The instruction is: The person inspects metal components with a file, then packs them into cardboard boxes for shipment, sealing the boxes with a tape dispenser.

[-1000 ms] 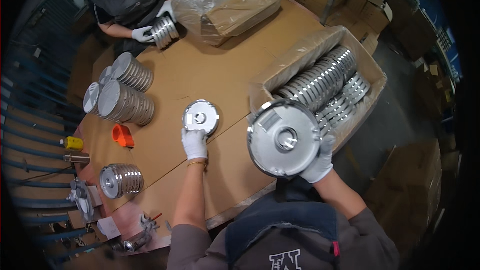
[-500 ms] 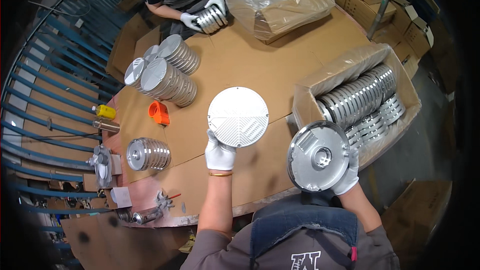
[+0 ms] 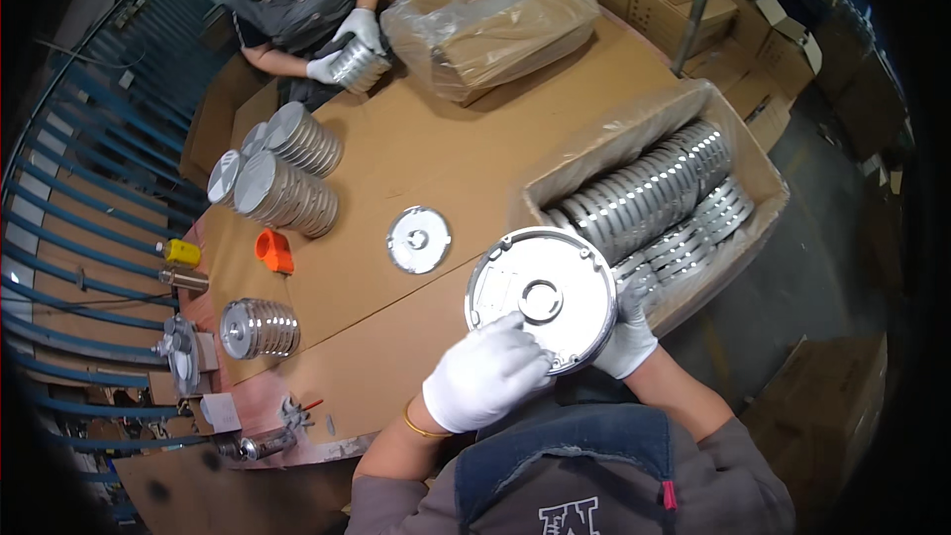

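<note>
A round silver metal cover (image 3: pixel 575 315) is held up in front of me, its hollow inner face with a raised ring at the centre turned toward me. My right hand (image 3: pixel 628 339), in a white glove, grips its right edge, with some fingers hidden behind it. My left hand (image 3: pixel 488 376), also gloved, has its fingers curled against the lower part of that face, just below the ring; whether they pinch anything small is hidden. Beyond the cover, a second metal cover (image 3: pixel 404 241) lies on the cardboard-topped table (image 3: pixel 466 163), inner side up.
At right stands a lined carton (image 3: pixel 768 200) packed with rows of covers. Stacked covers (image 3: pixel 287 193) and a shorter stack (image 3: pixel 260 329) stand left, near an orange tape dispenser (image 3: pixel 274 252). Across the table, a co-worker's gloved hands (image 3: pixel 347 50) hold several covers beside a bagged carton (image 3: pixel 490 25).
The cover from my left hand now lies on the table, turned over. My right hand has brought its cover leftward, and my left hand has come onto its inner face.
</note>
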The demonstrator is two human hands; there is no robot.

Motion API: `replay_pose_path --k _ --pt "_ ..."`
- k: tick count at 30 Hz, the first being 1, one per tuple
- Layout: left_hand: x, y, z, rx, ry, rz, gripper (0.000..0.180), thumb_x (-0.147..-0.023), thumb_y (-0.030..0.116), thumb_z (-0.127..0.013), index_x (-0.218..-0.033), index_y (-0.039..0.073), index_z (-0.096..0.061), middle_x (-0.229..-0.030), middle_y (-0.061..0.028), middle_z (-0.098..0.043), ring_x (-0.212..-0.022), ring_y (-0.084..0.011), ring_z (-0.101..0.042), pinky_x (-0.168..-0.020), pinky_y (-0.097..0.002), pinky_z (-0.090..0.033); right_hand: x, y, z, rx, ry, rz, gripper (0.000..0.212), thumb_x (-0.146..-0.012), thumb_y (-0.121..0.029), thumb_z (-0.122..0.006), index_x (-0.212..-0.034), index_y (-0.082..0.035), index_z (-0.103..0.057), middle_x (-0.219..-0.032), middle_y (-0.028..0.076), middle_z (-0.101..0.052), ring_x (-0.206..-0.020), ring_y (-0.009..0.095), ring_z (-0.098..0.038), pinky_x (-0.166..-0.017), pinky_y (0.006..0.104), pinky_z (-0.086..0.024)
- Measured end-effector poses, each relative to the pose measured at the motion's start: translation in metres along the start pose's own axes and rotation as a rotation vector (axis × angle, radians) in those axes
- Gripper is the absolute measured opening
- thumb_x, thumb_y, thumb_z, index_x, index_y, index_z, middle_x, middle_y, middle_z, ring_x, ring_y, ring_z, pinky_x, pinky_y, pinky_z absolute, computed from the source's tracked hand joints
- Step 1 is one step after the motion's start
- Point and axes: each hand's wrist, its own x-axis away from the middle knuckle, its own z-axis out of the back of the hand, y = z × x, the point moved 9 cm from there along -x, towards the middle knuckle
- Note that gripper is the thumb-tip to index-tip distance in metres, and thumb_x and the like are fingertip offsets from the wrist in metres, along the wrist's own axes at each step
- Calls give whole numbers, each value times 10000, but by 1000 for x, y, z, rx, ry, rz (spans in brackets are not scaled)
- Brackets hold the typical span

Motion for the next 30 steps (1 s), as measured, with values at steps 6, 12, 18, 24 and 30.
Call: replay_pose_path --k 6,12,18,24,30 --pt "-35 13 -19 235 -15 -40 442 -639 226 -750 -1014 36 -613 -1061 -104 -614 -945 -271 -608 -962 -415 -400 28 -50 9 19 71 77 961 -641 -477 -778 -1389 -84 -319 -1398 101 -387 -1278 270 -382 -1072 447 -326" --pt "-32 -57 -80 1184 511 837 805 -823 175 -620 -1452 48 -134 -1431 -129 -269 -1265 -249 -369 -998 -348 -396 40 -85 42 89 53 140 942 -685 -502 -745 -1383 -43 -309 -1372 141 -409 -1256 262 -415 -1053 437 -350" --pt "-49 -57 -102 1246 616 872 761 -766 -35 -553 -1425 -4 -173 -1376 -157 -360 -1256 -250 -397 -1037 -349 -353 41 -121 23 212 127 123 699 -818 -458 -635 -1333 -50 -397 -1296 70 -490 -1205 189 -451 -1027 364 -363" --pt "-86 -55 -87 1185 509 853 817 -780 41 -606 -1453 32 -142 -1433 -136 -311 -1289 -261 -363 -1057 -363 -325 24 -159 29 595 189 35 624 -815 -188 -693 -1315 -39 -351 -1197 103 -529 -1113 216 -523 -956 348 -438" --pt "-107 -67 -34 918 496 598 644 -913 326 -545 -1378 -51 -310 -1331 -199 -452 -1238 -274 -443 -1039 -367 -336 41 -228 75 211 315 227 454 -825 -189 -633 -1227 -32 -494 -1155 116 -576 -1039 259 -584 -918 407 -487"
